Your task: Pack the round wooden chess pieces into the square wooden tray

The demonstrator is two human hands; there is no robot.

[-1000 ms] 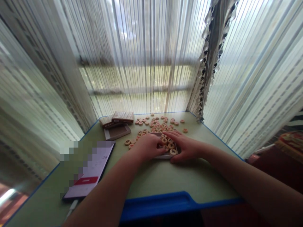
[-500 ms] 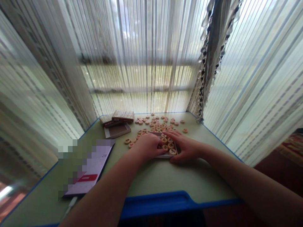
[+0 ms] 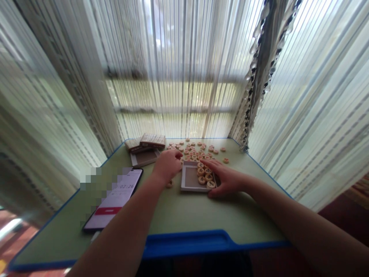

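Note:
A shallow open box [image 3: 184, 187] lies flat on the table, with several round xiangqi pieces [image 3: 201, 172] in its right part, black characters facing up. My right hand [image 3: 226, 177] spans the box's right side, thumb at the near corner and fingers along the far end. Left of the box, my left hand [image 3: 167, 164] is over the loose pieces, its fingers curled together; what they hold, if anything, is hidden. One loose xiangqi piece [image 3: 170, 184] shows just below that hand. More loose xiangqi pieces [image 3: 193, 153], many with red characters, are scattered beyond the box.
At the back left, closed boxes [image 3: 152, 140] are stacked by another open tray [image 3: 144, 157]. A phone [image 3: 115, 202] with a cable lies at the left. The green table [image 3: 219, 215] has a blue rim, and string curtains [image 3: 178, 96] hang behind it.
My left hand has left the inside of the box and moved left to the loose pieces. My right hand stays at the box's right side. The view has shifted slightly.

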